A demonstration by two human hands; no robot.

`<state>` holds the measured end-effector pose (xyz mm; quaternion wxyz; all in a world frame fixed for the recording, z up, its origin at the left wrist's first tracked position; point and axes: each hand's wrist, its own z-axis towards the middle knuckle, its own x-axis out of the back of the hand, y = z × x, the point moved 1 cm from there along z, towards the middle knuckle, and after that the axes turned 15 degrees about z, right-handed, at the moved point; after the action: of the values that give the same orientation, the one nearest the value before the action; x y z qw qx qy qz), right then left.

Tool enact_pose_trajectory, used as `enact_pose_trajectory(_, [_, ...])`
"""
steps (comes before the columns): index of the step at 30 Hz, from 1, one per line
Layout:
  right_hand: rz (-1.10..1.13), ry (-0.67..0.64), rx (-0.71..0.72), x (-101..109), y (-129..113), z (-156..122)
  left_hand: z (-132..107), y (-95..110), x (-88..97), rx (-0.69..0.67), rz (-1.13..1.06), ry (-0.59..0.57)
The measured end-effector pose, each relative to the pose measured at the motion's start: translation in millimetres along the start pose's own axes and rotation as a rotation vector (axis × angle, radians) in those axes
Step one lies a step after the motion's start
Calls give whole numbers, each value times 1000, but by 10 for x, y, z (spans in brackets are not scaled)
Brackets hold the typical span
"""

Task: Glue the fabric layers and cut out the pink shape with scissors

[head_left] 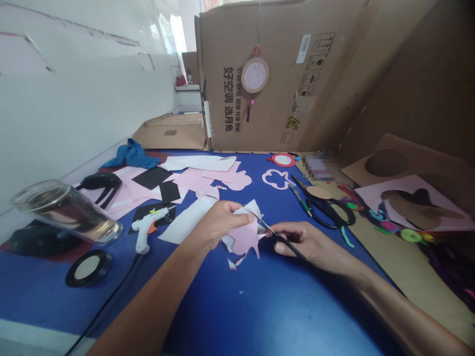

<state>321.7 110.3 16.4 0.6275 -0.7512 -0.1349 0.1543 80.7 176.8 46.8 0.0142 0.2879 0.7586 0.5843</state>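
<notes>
Between thumb and fingers, my left hand point(222, 222) pinches a piece of pink paper point(245, 238) with a white back and a jagged, partly cut outline. My right hand point(302, 241) is closed around the black handles of a pair of scissors point(276, 234). The blades point up and left and meet the paper's upper right edge, close to my left thumb. Small paper scraps point(236, 262) lie on the blue table just below. Under my left hand rests a larger white sheet point(185, 225).
A white glue gun point(148, 227), a glass of liquid point(70, 212) and a black round case point(89, 267) stand left. Pink and black papers point(152, 177) lie behind. To the right are large black-handled scissors point(330, 210), a pen point(300, 199) and a pink flower-shaped cutout point(265, 178). A cardboard box point(274, 29) rises behind.
</notes>
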Motion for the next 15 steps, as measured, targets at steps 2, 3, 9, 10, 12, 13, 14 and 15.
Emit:
enact_pose_trajectory(2, [-1, -1, -2, 7, 0, 0, 2, 5, 0, -5, -17, -6])
enact_pose_trajectory(3, [-3, -2, -2, 11, 0, 1, 2, 8, -1, -7, -23, -8])
enact_pose_trajectory(9, [-23, -16, -10, 34, -17, 1, -9, 13, -8, -33, -25, -6])
enact_pose_trajectory(10, [-26, -19, -11, 34, -22, 0, -10, 13, -7, -37, -26, -8])
enact_pose_trajectory(12, [-31, -23, -11, 33, -31, -1, -10, 14, -6, -39, -27, -9])
enact_pose_trajectory(13, [-32, -23, -12, 33, -33, -1, -9, 15, -5, -36, -29, -8])
enact_pose_trajectory(14, [-33, -24, -13, 34, -33, -1, -8, 17, -5, -29, -30, -7])
enact_pose_trajectory(15, [-34, -23, -11, 35, -31, -1, -7, 18, -4, -21, -31, -2])
